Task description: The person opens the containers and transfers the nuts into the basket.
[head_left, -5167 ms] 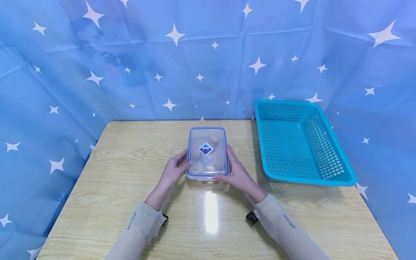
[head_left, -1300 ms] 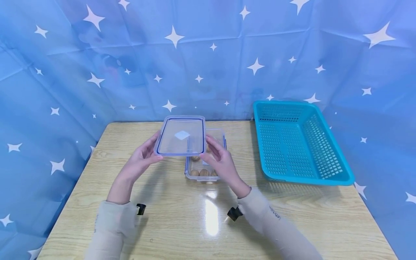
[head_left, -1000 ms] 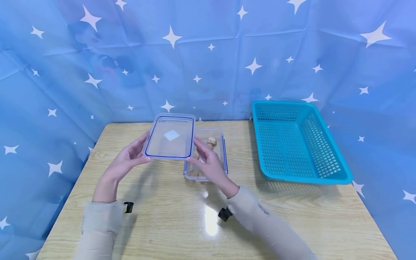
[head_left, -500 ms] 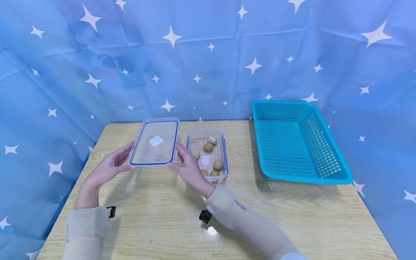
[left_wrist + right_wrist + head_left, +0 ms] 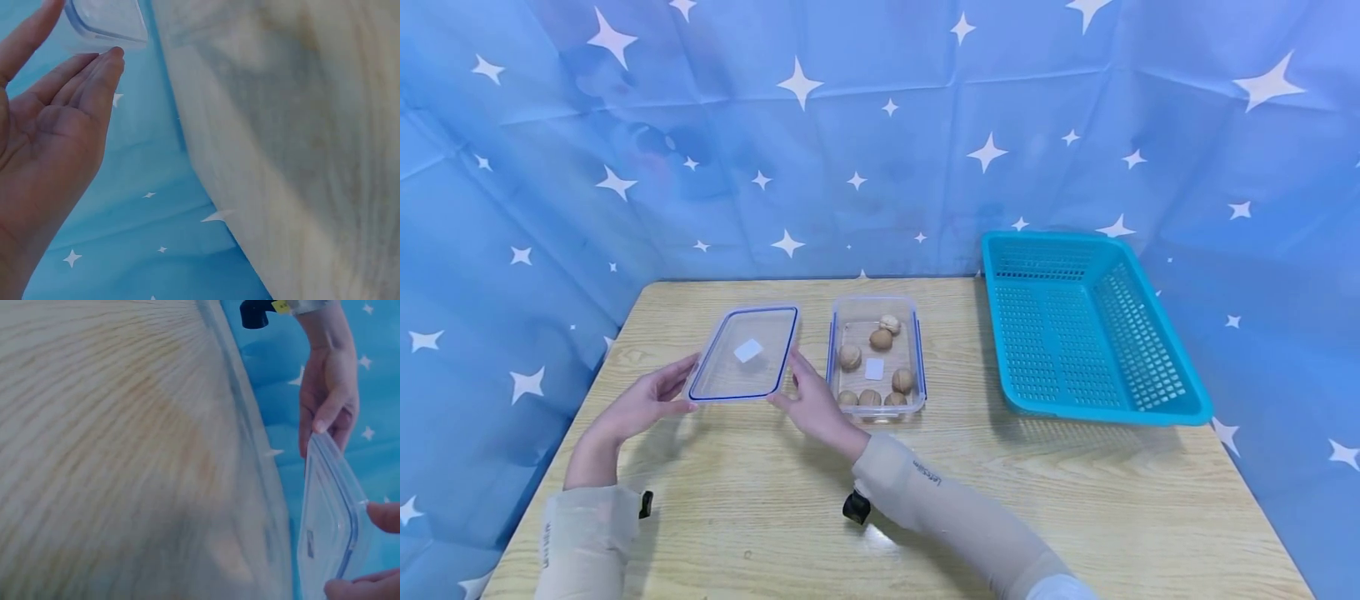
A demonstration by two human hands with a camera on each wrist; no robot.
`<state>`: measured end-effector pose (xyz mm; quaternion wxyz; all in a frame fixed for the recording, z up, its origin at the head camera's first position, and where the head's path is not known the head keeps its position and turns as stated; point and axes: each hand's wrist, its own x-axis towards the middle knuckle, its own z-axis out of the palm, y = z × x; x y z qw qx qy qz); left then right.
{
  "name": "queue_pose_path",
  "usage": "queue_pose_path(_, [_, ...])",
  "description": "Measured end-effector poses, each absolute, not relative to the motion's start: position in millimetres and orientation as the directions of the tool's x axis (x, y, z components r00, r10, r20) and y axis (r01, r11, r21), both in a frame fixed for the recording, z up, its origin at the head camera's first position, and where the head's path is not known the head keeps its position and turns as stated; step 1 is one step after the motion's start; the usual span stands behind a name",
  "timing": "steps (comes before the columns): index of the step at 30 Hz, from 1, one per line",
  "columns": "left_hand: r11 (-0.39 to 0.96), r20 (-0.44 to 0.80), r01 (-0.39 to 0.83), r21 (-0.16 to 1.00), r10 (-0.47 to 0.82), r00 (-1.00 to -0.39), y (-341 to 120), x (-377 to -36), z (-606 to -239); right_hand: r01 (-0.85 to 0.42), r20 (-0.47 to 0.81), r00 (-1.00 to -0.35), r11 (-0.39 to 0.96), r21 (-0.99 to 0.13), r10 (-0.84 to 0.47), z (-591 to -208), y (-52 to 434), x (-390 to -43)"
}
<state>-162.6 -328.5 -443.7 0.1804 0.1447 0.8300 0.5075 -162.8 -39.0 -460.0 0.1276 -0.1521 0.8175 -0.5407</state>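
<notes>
We hold the clear lid (image 5: 743, 353) by its short edges, left hand (image 5: 638, 406) and right hand (image 5: 811, 406) pinching it level just left of the open container (image 5: 876, 357), keeping the walnuts (image 5: 880, 339) uncovered.

A pale, wood-grain rectangular table (image 5: 1075, 500) fills the lower view, with a bright glare of overhead light at 6 o'clock. Creased blue fabric backdrop printed with white stars (image 5: 880, 142) encloses it from 9 through 12 to 3 o'clock.
</notes>
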Motion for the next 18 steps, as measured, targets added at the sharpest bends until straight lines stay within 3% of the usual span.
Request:
queue_pose_path(8, [0.455, -0.194, 0.017, 0.890, 0.414, -0.889, -331.6, -161.6, -456.5, -0.067, -0.109, -0.918, 0.420, -0.905, -0.381, -465.4, -43.4, -158.7])
queue_pose_path(18, [0.429, -0.205, 0.002, 0.903, 0.436, -0.876, -332.1, -162.1, -467.9, 0.037, -0.192, -0.909, 0.388, -0.921, -0.369, -478.3, -46.0, -159.0])
